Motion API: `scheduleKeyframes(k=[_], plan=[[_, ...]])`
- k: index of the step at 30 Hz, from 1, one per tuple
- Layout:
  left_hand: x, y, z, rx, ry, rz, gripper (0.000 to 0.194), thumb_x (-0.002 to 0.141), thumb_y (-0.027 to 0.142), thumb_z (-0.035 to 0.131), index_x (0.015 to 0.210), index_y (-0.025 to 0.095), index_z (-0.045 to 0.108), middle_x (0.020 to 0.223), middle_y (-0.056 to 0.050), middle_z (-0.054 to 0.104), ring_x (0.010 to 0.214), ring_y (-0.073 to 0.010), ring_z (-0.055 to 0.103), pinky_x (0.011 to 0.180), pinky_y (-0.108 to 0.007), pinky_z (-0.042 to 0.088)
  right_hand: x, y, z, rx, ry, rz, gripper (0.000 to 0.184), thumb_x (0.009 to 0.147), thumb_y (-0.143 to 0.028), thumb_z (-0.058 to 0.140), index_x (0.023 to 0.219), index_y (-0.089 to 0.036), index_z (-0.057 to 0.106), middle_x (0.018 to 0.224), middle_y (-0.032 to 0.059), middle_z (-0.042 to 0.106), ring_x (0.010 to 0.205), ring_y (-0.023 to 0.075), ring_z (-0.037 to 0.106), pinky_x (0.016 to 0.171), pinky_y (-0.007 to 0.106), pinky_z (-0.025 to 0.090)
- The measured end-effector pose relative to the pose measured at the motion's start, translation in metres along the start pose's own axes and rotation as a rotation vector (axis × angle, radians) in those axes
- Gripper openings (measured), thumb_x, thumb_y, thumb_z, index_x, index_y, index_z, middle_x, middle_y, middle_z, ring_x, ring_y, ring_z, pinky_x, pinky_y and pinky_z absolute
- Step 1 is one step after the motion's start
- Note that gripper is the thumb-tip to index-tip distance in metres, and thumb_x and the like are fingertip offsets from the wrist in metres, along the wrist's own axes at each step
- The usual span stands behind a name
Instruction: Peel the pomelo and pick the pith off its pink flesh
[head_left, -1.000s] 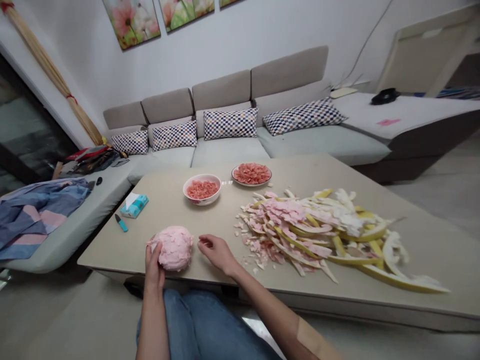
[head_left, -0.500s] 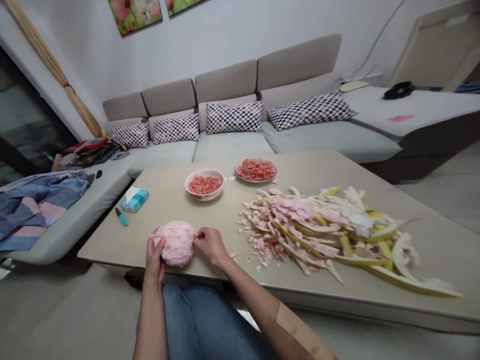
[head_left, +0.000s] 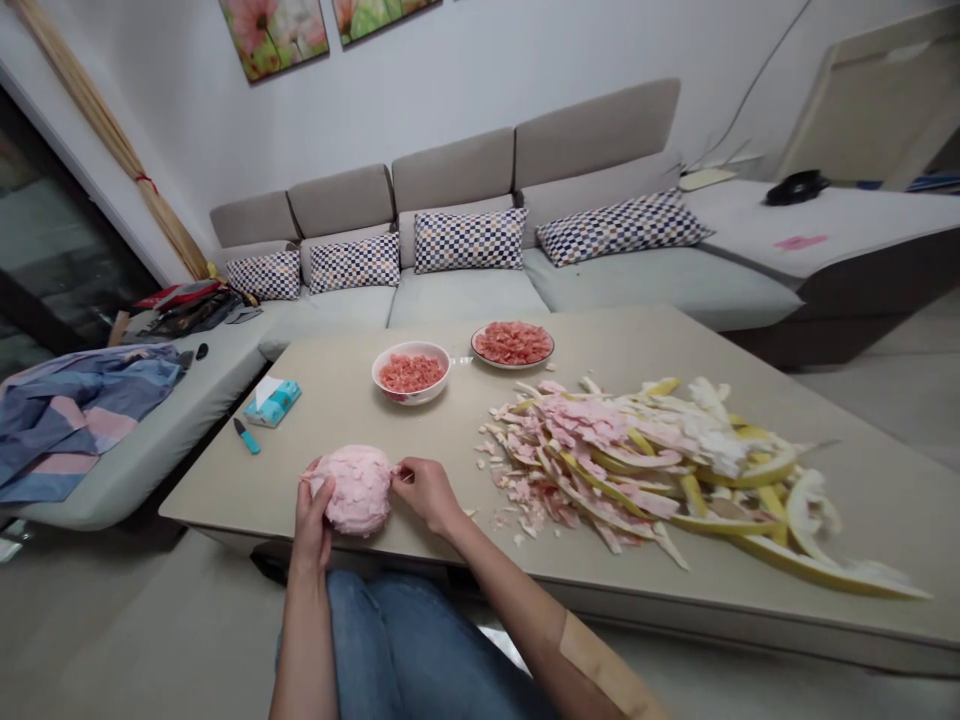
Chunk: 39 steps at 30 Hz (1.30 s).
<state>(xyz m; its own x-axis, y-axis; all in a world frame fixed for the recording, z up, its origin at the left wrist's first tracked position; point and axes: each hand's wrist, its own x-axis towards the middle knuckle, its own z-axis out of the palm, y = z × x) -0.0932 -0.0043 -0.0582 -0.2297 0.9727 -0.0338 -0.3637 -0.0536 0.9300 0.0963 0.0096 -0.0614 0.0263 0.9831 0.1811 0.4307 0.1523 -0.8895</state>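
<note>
Over the table's near edge I hold a peeled pomelo (head_left: 356, 490), round and covered in pale pink pith. My left hand (head_left: 313, 515) is wrapped round its left side, with the thumb on the front. At its right side, the fingers of my right hand (head_left: 425, 492) are pinched together on a small bit of pith, still against the fruit. To the right lies a big heap of pomelo peel (head_left: 637, 450), yellow rind with white and pink pith. Farther back are a white bowl (head_left: 410, 392) and a dark-rimmed plate (head_left: 512, 361), both holding pink pomelo flesh.
A blue tissue pack (head_left: 271, 402) and a small blue-handled knife (head_left: 246, 437) lie at the left of the beige table (head_left: 330, 405). Small pith crumbs are scattered beside the heap. Behind the table runs a grey sofa (head_left: 465, 298) with checked cushions.
The view has shifted slightly, so the whole scene sits a little lower. Both hands keep their places on the pomelo, and the right fingers have drawn very slightly outward.
</note>
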Motion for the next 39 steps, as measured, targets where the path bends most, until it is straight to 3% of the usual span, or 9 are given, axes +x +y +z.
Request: scheduleKeyframes(k=[7, 12, 17, 21, 25, 28, 33, 36, 39], plan=[[0.001, -0.001, -0.001, -0.002, 0.007, 0.009, 0.066, 0.069, 0.041, 0.08, 0.127, 0.023, 0.054, 0.125, -0.01, 0.063, 0.118, -0.0245, 0.059, 0.1, -0.037, 0.047, 0.012, 0.012, 0.013, 0.139, -0.013, 0.194, 0.014, 0.074, -0.016, 0.058, 0.068, -0.014, 0.07, 0.063, 0.0042, 0.072, 0.057, 0.014, 0.064, 0.052, 0.019, 0.043], [0.001, 0.0, -0.001, -0.023, 0.015, -0.005, 0.065, 0.067, 0.041, 0.08, 0.125, 0.023, 0.056, 0.123, -0.01, 0.064, 0.118, -0.0254, 0.059, 0.1, -0.038, 0.048, 0.021, 0.021, -0.003, 0.178, 0.012, 0.239, 0.026, 0.083, -0.023, 0.051, 0.067, -0.013, 0.068, 0.061, 0.0067, 0.071, 0.054, 0.0147, 0.065, 0.051, 0.02, 0.047], [0.001, 0.0, -0.001, -0.036, 0.043, 0.006, 0.064, 0.065, 0.041, 0.082, 0.121, 0.022, 0.058, 0.115, -0.007, 0.067, 0.113, -0.024, 0.062, 0.098, -0.037, 0.049, 0.018, 0.022, -0.063, 0.075, 0.104, 0.12, 0.025, 0.085, -0.023, 0.05, 0.091, -0.015, 0.073, 0.079, 0.0074, 0.074, 0.067, 0.0163, 0.067, 0.067, 0.025, 0.051], [0.002, -0.002, 0.0, -0.055, 0.051, 0.004, 0.063, 0.065, 0.04, 0.082, 0.121, 0.023, 0.059, 0.117, -0.007, 0.067, 0.111, -0.0222, 0.063, 0.098, -0.035, 0.049, 0.006, 0.018, -0.136, -0.431, 0.376, -0.222, 0.035, 0.086, -0.017, 0.045, 0.108, -0.015, 0.072, 0.098, 0.0137, 0.069, 0.089, 0.0236, 0.064, 0.085, 0.036, 0.049], [0.002, -0.004, 0.0, -0.053, 0.058, 0.013, 0.063, 0.067, 0.04, 0.081, 0.123, 0.024, 0.058, 0.12, -0.008, 0.066, 0.112, -0.0222, 0.062, 0.099, -0.036, 0.048, -0.005, 0.013, -0.179, -0.723, 0.638, -0.269, 0.038, 0.082, -0.012, 0.05, 0.114, -0.012, 0.068, 0.112, 0.0202, 0.063, 0.104, 0.0318, 0.056, 0.092, 0.048, 0.045], [0.004, -0.005, 0.0, -0.045, 0.071, 0.023, 0.06, 0.069, 0.041, 0.08, 0.123, 0.024, 0.058, 0.122, -0.008, 0.065, 0.113, -0.0223, 0.062, 0.098, -0.036, 0.049, -0.014, 0.012, -0.158, -0.617, 0.58, -0.311, 0.036, 0.083, -0.016, 0.051, 0.116, -0.014, 0.067, 0.12, 0.0189, 0.061, 0.112, 0.0316, 0.054, 0.098, 0.05, 0.042], [0.006, -0.006, -0.002, -0.032, 0.069, 0.028, 0.057, 0.071, 0.042, 0.078, 0.121, 0.024, 0.058, 0.123, -0.008, 0.065, 0.114, -0.0221, 0.062, 0.096, -0.035, 0.05, -0.016, 0.013, -0.06, -0.087, -0.035, -0.196, 0.031, 0.086, -0.026, 0.057, 0.114, -0.018, 0.07, 0.108, 0.0108, 0.072, 0.095, 0.0206, 0.067, 0.089, 0.034, 0.052], [0.005, -0.005, -0.002, -0.03, 0.067, 0.027, 0.056, 0.071, 0.042, 0.078, 0.12, 0.023, 0.059, 0.122, -0.008, 0.066, 0.114, -0.0222, 0.062, 0.097, -0.035, 0.05, -0.006, 0.011, -0.018, 0.09, -0.098, -0.013, 0.031, 0.084, -0.028, 0.061, 0.11, -0.015, 0.072, 0.104, 0.0109, 0.074, 0.086, 0.0196, 0.07, 0.083, 0.031, 0.054], [0.005, -0.005, -0.002, -0.02, 0.064, 0.033, 0.055, 0.071, 0.043, 0.077, 0.12, 0.023, 0.059, 0.121, -0.008, 0.067, 0.115, -0.0227, 0.061, 0.098, -0.036, 0.049, 0.006, 0.009, -0.002, 0.206, -0.146, 0.052, 0.026, 0.083, -0.026, 0.061, 0.103, -0.015, 0.075, 0.098, 0.0078, 0.076, 0.075, 0.0171, 0.07, 0.072, 0.027, 0.054]])
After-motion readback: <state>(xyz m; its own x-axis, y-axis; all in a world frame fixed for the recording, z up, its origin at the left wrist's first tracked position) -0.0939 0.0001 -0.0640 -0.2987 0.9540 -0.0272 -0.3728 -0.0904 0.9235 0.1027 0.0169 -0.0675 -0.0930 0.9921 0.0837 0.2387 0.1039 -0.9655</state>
